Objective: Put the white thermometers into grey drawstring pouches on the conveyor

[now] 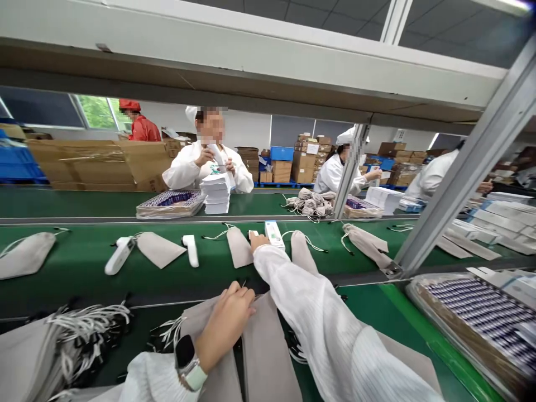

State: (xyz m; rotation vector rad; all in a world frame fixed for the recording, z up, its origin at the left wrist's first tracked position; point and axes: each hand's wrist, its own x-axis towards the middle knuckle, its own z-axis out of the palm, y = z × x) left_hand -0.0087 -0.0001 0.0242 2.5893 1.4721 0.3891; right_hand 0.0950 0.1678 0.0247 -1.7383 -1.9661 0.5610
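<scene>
R hand (259,240) on small white item (253,233) btwn grey pouch (239,247) & white box (274,233), on belt (146,282); grip hidden, can't tell. L hand (226,319) bent over near pouches (268,349), grasp unclear. Belt items spaced, prob. for separate pickup. Tight gap at R hand; metal post (439,162) limits rightward swing, shelf (251,50) caps height.

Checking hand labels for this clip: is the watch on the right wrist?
No, the watch is on the wrist of the left hand.
</scene>
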